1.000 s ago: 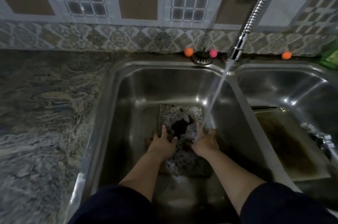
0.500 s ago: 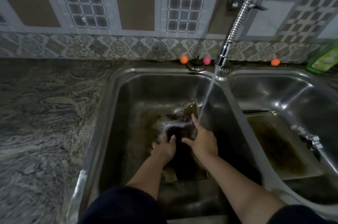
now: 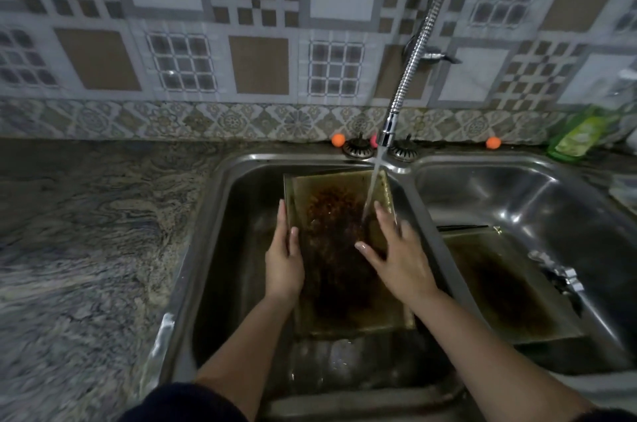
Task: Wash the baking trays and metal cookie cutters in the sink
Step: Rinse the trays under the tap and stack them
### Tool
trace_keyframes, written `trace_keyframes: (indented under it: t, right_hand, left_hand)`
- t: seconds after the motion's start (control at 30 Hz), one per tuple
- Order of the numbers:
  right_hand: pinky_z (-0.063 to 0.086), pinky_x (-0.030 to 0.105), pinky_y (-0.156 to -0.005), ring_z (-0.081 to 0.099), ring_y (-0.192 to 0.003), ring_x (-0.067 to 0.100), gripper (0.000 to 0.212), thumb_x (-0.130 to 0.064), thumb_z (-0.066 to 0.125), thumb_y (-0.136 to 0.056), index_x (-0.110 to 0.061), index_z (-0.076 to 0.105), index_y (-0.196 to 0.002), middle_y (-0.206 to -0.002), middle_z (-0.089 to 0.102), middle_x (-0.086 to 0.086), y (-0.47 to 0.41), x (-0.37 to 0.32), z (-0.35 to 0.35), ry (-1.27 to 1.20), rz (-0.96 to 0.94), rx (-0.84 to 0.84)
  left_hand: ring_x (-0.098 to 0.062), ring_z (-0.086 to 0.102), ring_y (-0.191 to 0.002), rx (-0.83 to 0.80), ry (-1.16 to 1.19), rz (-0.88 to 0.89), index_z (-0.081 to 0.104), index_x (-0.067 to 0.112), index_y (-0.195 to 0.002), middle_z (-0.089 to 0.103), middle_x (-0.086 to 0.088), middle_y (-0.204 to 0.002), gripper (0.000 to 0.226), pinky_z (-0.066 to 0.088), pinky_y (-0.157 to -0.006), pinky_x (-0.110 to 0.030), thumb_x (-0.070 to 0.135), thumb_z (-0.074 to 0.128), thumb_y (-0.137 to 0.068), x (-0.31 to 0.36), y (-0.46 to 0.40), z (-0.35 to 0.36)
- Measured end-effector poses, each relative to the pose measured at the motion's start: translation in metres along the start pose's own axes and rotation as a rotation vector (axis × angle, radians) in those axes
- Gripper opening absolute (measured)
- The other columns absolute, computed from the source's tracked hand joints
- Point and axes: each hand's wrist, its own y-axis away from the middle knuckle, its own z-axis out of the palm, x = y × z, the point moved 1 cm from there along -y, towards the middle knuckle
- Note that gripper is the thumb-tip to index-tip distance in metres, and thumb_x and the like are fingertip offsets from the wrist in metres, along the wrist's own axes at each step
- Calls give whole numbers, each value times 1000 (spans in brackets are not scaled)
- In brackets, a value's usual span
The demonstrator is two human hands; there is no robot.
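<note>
Baking tray [image 3: 331, 249] tilted up in left sink basin [image 3: 220, 249] under tap stream [image 3: 374, 187]; left hand [image 3: 284, 263] grips its edge, right hand [image 3: 396, 259] flat on it. Looks mid-rinse, stains remain. Second tray [image 3: 503, 290] waits in right basin; cutters [image 3: 555, 271] unwashed, I reckon.

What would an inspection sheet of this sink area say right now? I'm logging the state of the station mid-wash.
Surface: grey marbled counter beside a steel double sink.
Job's things: stained baking tray tilted up in the left basin under the water stream; second stained tray lying in the right basin; metal piece at its right edge, too unclear to name.
Clutter: green bottle, orange balls and two strainers along the back ledge.
Grippers: left hand holds the tray's left edge; right hand rests flat on the tray's right side.
Cables: flexible metal faucet hose; no cables seen.
Surroundings: patterned tile wall.
</note>
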Motion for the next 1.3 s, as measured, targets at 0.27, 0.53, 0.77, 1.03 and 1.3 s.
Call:
trace_keyframes:
  t: [0.27, 0.53, 0.77, 1.03, 1.3]
  right_hand:
    - [-12, 59, -114, -29, -142, 23, 65, -56, -14, -84, -31, -24, -143, -156, -28, 4, -46, -69, 12, 327, -189, 63]
    - [-14, 54, -113, -21, -146, 17, 56, -55, -4, -96, -38, -18, -148, -158, -23, -7, 7, -46, 42, 417, -561, -74]
    - [1, 48, -117, -11, -147, 18, 78, -72, 20, -86, -46, -29, -141, -159, -18, -3, -17, -70, -2, -168, -92, -241]
    - [34, 29, -100, 36, -136, 17, 82, -28, 60, -93, -44, 3, -150, -158, 21, -4, -31, -101, -28, -1069, 264, 147]
    - [40, 37, -101, 48, -122, 10, 58, -29, 52, -96, -57, 25, -138, -133, 46, -15, -10, -67, -37, -1321, 240, 97]
  left_hand:
    - [36, 36, -103, 114, 31, 137, 16, 40, -149, 34, 47, -119, 52, 32, -88, 2, 25, 35, -103, 22, 7, 15]
    - [16, 30, -122, 183, 60, 163, 14, 43, -149, 31, 42, -126, 52, 29, -103, -17, 25, 32, -103, 31, -6, -14]
    - [16, 31, -125, 144, -175, 256, 7, 49, -146, 29, 27, -139, 62, 27, -91, 5, 16, 36, -102, 24, 8, -2]
    - [8, 30, -137, -117, -435, 430, 24, 36, -149, 31, 21, -151, 52, 25, -109, -9, 33, 38, -100, 13, 41, 30]
    - [1, -13, -144, -320, -397, 300, 8, 41, -150, -5, 22, -157, 57, -4, -121, -44, 58, 2, -96, 34, 0, 69]
